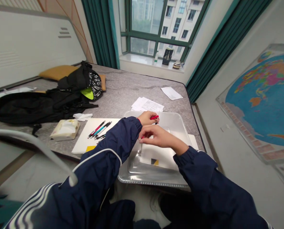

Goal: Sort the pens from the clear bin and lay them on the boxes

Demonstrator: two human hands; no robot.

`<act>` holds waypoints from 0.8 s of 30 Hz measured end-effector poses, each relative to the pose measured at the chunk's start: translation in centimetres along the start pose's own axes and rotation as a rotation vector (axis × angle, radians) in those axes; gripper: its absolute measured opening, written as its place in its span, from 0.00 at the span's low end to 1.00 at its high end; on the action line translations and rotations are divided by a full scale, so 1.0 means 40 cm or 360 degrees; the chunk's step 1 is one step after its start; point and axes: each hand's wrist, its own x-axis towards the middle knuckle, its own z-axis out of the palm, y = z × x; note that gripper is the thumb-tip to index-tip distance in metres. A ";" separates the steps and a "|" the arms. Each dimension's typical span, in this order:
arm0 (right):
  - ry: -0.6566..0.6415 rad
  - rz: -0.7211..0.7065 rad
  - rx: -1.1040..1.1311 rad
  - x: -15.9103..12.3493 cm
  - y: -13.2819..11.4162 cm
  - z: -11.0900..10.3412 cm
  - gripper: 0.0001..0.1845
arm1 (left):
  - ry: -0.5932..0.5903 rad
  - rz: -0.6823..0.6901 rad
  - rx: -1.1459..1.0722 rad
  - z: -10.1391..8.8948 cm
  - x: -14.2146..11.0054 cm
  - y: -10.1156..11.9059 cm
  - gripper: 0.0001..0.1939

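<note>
Red pen (154,117) is sitting clamped between the fingers of your left hand (148,118), just above a metal tray (153,180). Your right hand (157,136) is reaching across the tray, fingertips pressed together on a thin pale rod (140,149), which is standing over a white sheet (158,156) lying in the tray. Several pens (97,130) are lying on a white board (83,141) beside the tray, on the grey table (123,89).
</note>
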 end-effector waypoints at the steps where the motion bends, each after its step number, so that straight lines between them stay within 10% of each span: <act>1: 0.0125 0.0006 0.0043 -0.009 0.007 -0.027 0.10 | -0.0015 0.0007 0.0003 0.000 0.000 -0.001 0.09; 8: 0.1270 0.0152 0.0361 -0.040 0.147 -0.135 0.18 | 0.0028 0.0020 -0.0164 0.012 0.015 -0.016 0.11; 19: 0.1104 0.0284 0.0303 -0.020 0.186 -0.114 0.19 | 0.0092 0.0065 0.0031 0.006 0.021 -0.005 0.15; 24: 0.1014 0.0455 -0.0357 -0.023 0.191 -0.112 0.10 | 0.0089 0.0120 0.0291 0.011 0.010 -0.013 0.12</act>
